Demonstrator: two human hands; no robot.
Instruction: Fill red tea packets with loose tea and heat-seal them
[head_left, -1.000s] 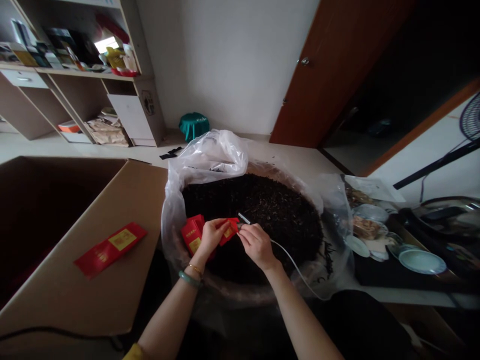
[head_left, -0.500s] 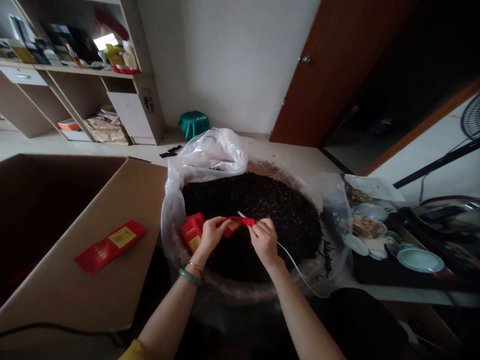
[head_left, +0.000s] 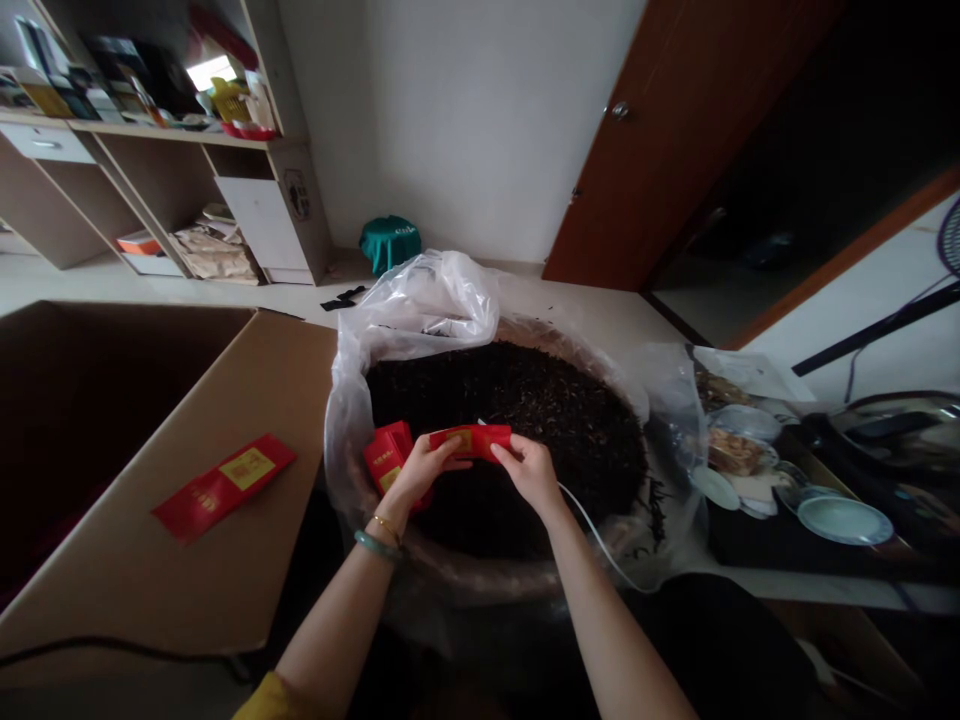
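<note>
Between my two hands is a red packet (head_left: 480, 437) with a yellow label, held sideways over a large plastic-lined tub of dark loose leaves (head_left: 517, 390) that look like tea. My left hand (head_left: 429, 468) pinches its left end. The right end is gripped by my right hand (head_left: 529, 470), thumb on the near face. More red packets (head_left: 386, 450) lie stacked at the tub's left side, partly behind my left hand. Another red packet (head_left: 225, 487) rests flat on the cardboard box flap. A white cord (head_left: 592, 525) runs from behind my right hand over the tub's near rim.
An open cardboard box (head_left: 172, 440) stands at left. Clear plastic lining (head_left: 349, 400) bunches around the tub's rim. To the right, a dark table holds a pale dish (head_left: 844, 520) and a clear container (head_left: 735, 450). A green-covered stool (head_left: 390, 243) stands by the wall.
The packet has turned from nearly edge-on so its labelled face shows. My fingers have shifted along it, with the left hand more spread over its face. The view has moved slightly.
</note>
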